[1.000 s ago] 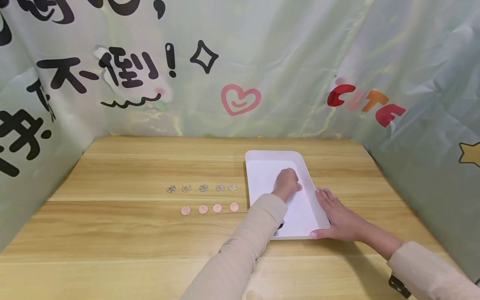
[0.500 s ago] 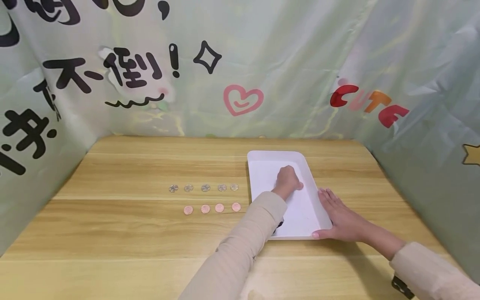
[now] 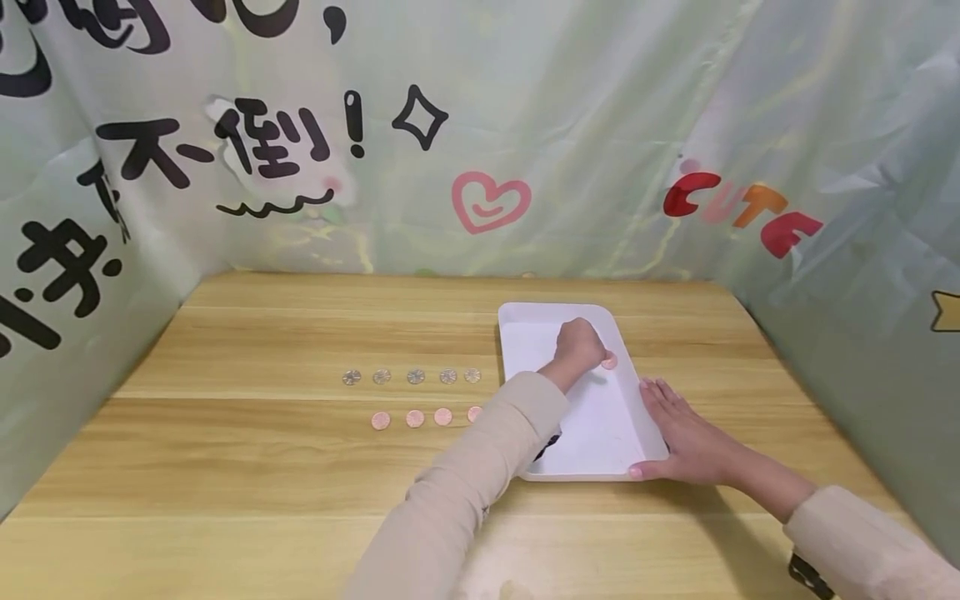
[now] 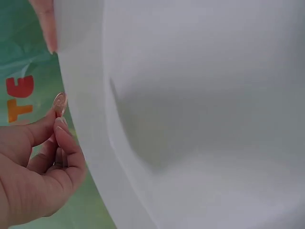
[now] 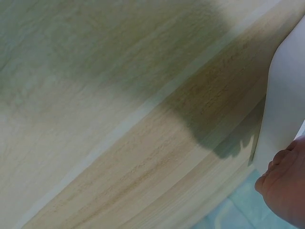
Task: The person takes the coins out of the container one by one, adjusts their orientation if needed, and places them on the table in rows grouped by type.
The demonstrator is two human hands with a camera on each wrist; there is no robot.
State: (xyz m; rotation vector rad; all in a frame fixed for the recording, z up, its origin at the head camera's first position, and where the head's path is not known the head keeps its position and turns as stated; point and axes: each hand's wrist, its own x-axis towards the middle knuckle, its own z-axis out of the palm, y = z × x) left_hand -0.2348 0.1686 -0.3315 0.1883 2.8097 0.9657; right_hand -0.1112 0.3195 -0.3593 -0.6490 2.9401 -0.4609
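My left hand [image 3: 579, 346] is over the white tray [image 3: 615, 462]. Its thumb and finger pinch a copper-coloured coin [image 3: 610, 361]. The left wrist view shows that coin [image 4: 59, 103] tilted on edge at the fingertips, beside the tray's pale wall [image 4: 83, 95]. My right hand [image 3: 690, 437] rests against the tray's right side, fingers extended along the wall and thumb at the near corner. In the right wrist view, part of this hand [image 5: 286, 186] shows at the lower right, by the tray wall [image 5: 286, 95].
Left of the tray lie two rows of coins on the wooden table [image 3: 225, 475]: several silver-coloured ones, such as this coin [image 3: 416, 377], behind several copper-coloured ones, such as this coin [image 3: 415, 419]. My left sleeve partly covers the rightmost copper one. A printed cloth [image 3: 585, 150] hangs behind.
My left hand has risen and shifted toward the tray's far end, and the copper coin now shows at its fingertips. The right hand keeps its place on the tray. The head view has turned slightly.
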